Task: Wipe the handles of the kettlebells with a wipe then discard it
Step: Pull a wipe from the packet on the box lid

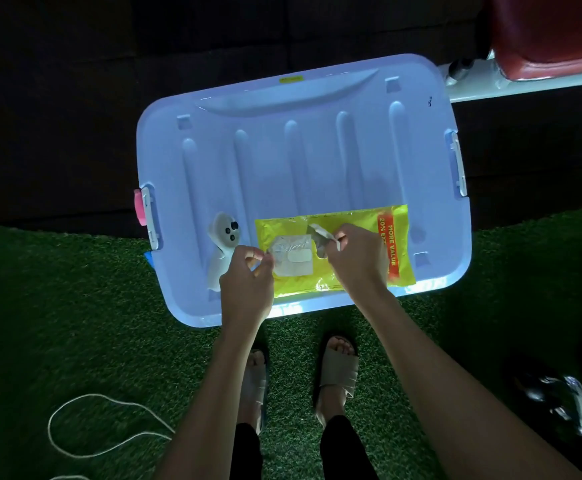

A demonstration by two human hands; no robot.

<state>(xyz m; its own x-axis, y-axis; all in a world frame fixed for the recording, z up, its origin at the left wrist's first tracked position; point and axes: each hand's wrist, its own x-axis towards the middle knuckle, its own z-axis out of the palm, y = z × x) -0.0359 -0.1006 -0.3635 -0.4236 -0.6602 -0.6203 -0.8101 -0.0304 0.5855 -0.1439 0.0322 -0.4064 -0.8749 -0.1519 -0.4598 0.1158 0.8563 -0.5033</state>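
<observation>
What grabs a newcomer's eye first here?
The glowing pale-blue bin lid fills the middle, far brighter than its dark surroundings. On its near edge lies a yellow wipes pack. The right hand pinches a wipe above its opening, while the left hand pinches the pack's flap.

We see a pale blue lid moulded with parallel ribs, with a small yellow-green sticker at its far edge, a pink latch at one end and a white clip at the other. The pack is bright yellow with an orange-red band of yellow lettering. Its flap is translucent white and the wipe greyish white. A white gadget shows black dots. The turf is dark green, the cord white, the sandals beige, the cushion brownish red
</observation>
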